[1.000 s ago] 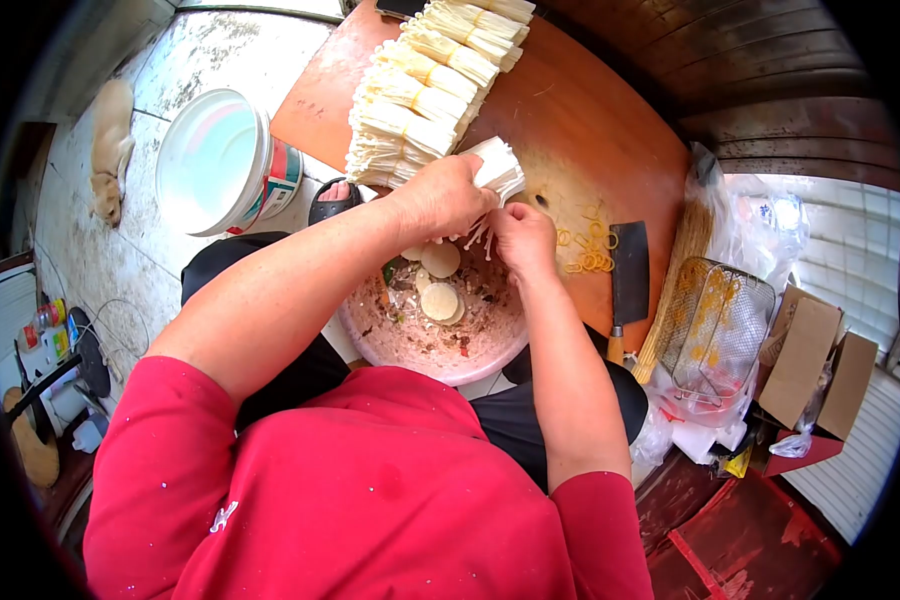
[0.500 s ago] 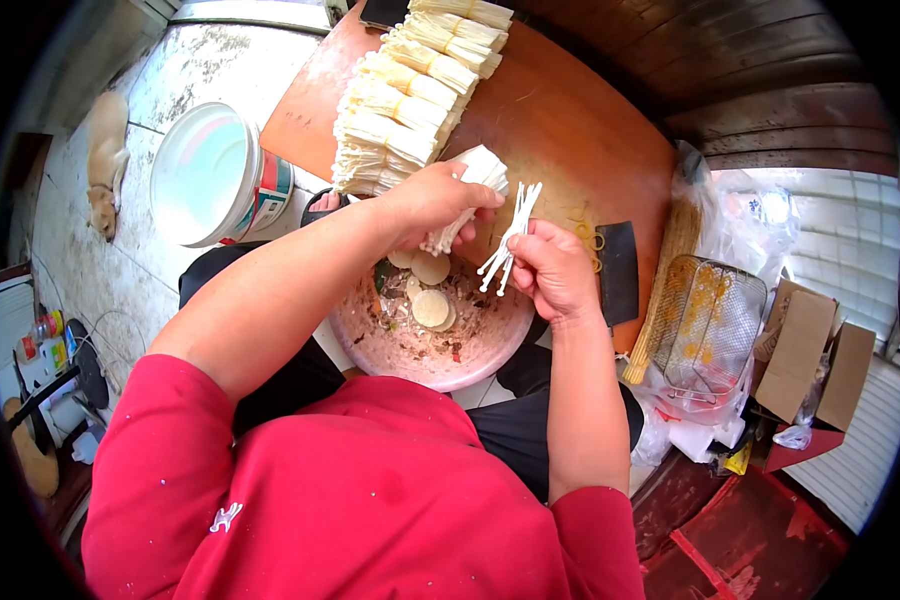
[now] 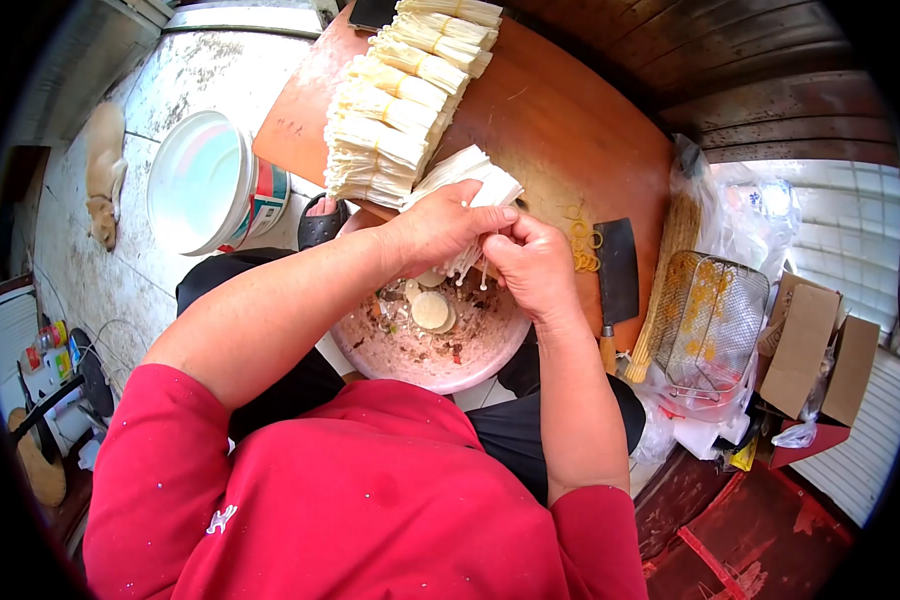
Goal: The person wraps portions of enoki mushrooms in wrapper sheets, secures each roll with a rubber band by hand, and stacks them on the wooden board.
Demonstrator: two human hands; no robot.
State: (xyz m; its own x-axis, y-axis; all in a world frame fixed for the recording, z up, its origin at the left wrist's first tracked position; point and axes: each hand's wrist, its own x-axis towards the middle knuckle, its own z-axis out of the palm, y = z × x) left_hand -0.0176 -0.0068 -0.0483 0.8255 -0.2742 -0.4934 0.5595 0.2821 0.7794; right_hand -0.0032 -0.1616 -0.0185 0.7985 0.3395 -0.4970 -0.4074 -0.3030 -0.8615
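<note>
A white mushroom bunch (image 3: 495, 185) is gripped by the curled fingers of the left hand (image 3: 448, 228) and is held over the far rim of a pink basin (image 3: 445, 382). By the narrowed fingers of the right hand (image 3: 532, 262), the bunch is met at its right edge, where stems seem to be pinched; the exact hold is hidden. No band can be made out around this bunch, so it is judged unfinished. In the basin, pale round slices (image 3: 431, 311) are scattered among brown scraps. To the far left on the orange surface (image 3: 580, 120), banded bundles (image 3: 390, 110) are laid in a long row, and these appear done. To the right, loose yellow bands (image 3: 583, 240) are left unused, and a cleaver (image 3: 618, 268) is laid beside them. Beyond the surface on the right, a wire basket (image 3: 715, 320) is seen; on the floor at the left, a white bucket (image 3: 198, 185) is placed.
</note>
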